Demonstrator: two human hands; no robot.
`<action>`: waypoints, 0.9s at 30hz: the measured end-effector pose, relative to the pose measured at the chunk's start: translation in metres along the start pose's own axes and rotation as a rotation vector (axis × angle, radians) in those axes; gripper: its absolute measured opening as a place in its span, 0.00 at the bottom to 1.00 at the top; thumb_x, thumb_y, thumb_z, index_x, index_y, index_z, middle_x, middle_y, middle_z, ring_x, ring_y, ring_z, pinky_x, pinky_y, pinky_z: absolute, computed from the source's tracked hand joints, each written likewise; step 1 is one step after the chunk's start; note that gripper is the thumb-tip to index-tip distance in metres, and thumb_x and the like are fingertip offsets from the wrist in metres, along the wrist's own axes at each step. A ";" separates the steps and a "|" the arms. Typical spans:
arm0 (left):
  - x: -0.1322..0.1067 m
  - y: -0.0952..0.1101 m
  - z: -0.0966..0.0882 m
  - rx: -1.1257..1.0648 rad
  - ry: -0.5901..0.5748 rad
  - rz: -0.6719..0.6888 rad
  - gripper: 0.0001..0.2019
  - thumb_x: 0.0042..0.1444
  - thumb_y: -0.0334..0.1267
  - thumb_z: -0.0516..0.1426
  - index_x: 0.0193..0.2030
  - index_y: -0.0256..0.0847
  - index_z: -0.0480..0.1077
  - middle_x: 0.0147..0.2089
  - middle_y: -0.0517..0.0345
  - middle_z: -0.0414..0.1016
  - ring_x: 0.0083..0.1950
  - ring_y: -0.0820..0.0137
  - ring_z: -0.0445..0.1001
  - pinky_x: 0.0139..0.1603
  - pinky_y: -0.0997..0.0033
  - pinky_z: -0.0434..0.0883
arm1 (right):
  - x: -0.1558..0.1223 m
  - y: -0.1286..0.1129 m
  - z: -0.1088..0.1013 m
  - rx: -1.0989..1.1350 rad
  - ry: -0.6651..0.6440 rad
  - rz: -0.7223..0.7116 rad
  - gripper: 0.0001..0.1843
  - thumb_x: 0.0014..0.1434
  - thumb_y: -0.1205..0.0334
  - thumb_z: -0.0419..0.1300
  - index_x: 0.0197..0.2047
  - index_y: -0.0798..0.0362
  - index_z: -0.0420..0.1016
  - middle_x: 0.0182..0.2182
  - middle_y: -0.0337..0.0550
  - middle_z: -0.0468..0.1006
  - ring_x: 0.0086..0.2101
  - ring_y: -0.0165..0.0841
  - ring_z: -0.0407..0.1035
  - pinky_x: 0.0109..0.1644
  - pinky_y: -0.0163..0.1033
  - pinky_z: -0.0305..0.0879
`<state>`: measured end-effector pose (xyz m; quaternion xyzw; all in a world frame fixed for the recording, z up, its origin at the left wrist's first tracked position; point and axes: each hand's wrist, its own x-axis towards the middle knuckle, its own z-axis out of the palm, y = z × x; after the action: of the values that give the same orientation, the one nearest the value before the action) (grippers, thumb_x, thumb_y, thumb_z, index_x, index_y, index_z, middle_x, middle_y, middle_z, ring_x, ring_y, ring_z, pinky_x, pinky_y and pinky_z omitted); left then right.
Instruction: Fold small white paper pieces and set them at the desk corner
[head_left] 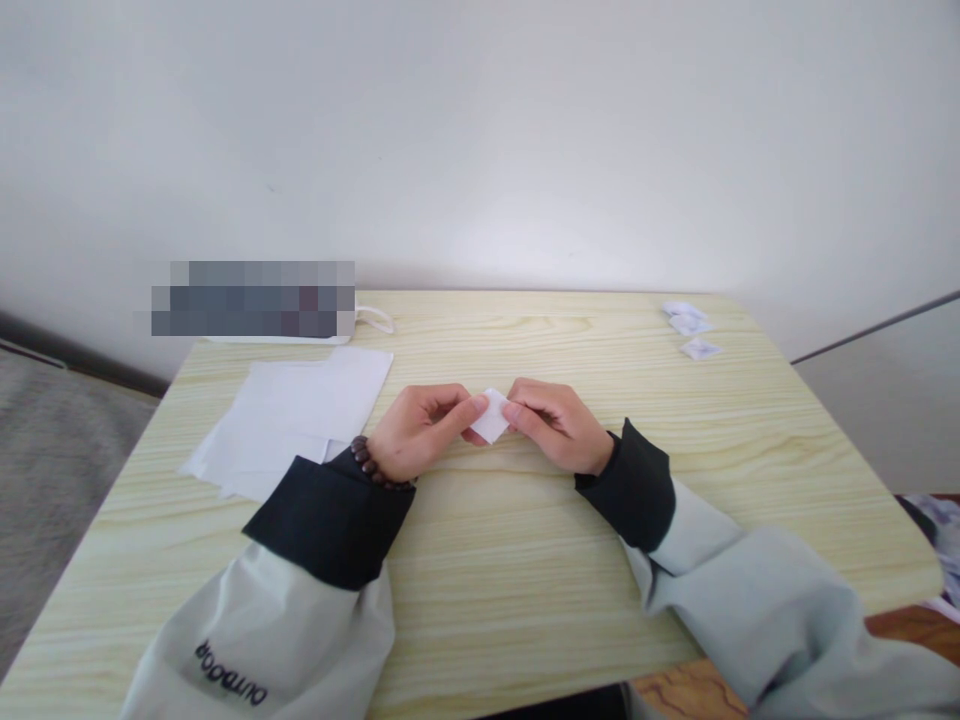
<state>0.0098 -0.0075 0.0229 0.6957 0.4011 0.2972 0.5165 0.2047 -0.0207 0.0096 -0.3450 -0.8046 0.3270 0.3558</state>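
Note:
A small folded piece of white paper (491, 417) is held just above the middle of the light wooden table (525, 570). My left hand (420, 430) pinches its left side with thumb and fingers closed. My right hand (551, 422) pinches its right side in the same way. A dark bead bracelet sits on my left wrist. Both forearms rest on the tabletop.
A loose stack of white paper sheets (292, 415) lies to the left of my hands. Three small folded paper pieces (691, 328) lie at the far right corner. A white object with a loop (371, 318) sits at the back left, against the pale wall.

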 end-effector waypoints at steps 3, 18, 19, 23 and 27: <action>0.000 -0.003 -0.001 0.052 -0.007 0.022 0.19 0.57 0.48 0.52 0.23 0.37 0.70 0.23 0.58 0.76 0.26 0.73 0.72 0.30 0.76 0.67 | 0.000 -0.001 0.000 0.003 -0.007 0.030 0.16 0.64 0.61 0.49 0.24 0.54 0.61 0.21 0.35 0.61 0.23 0.25 0.56 0.28 0.33 0.52; 0.001 -0.009 0.003 0.088 -0.014 0.050 0.15 0.54 0.46 0.55 0.36 0.34 0.71 0.30 0.57 0.73 0.28 0.73 0.68 0.29 0.75 0.65 | 0.000 -0.001 0.001 -0.012 -0.009 0.064 0.16 0.63 0.61 0.50 0.24 0.55 0.65 0.20 0.35 0.63 0.22 0.24 0.56 0.27 0.31 0.51; 0.001 -0.010 0.003 0.097 -0.016 0.043 0.15 0.54 0.46 0.55 0.36 0.34 0.71 0.30 0.57 0.73 0.28 0.73 0.67 0.29 0.75 0.65 | 0.000 0.000 0.001 -0.018 -0.022 0.061 0.16 0.63 0.61 0.50 0.25 0.55 0.66 0.21 0.35 0.64 0.23 0.24 0.57 0.28 0.31 0.52; 0.000 -0.009 0.002 0.139 -0.043 0.029 0.15 0.55 0.46 0.54 0.36 0.34 0.72 0.27 0.58 0.71 0.27 0.74 0.65 0.27 0.75 0.63 | -0.001 0.000 0.001 -0.036 -0.067 0.035 0.14 0.63 0.63 0.50 0.26 0.55 0.66 0.22 0.36 0.64 0.24 0.24 0.58 0.29 0.31 0.53; -0.001 -0.006 0.002 0.204 -0.052 0.009 0.14 0.53 0.45 0.54 0.32 0.35 0.72 0.24 0.61 0.68 0.24 0.76 0.62 0.24 0.77 0.59 | -0.001 -0.002 0.002 -0.044 0.018 0.042 0.11 0.61 0.62 0.52 0.28 0.55 0.66 0.24 0.36 0.65 0.24 0.25 0.58 0.29 0.32 0.54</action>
<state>0.0097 -0.0085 0.0167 0.7540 0.4125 0.2389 0.4520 0.2029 -0.0231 0.0102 -0.3727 -0.8009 0.3133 0.3485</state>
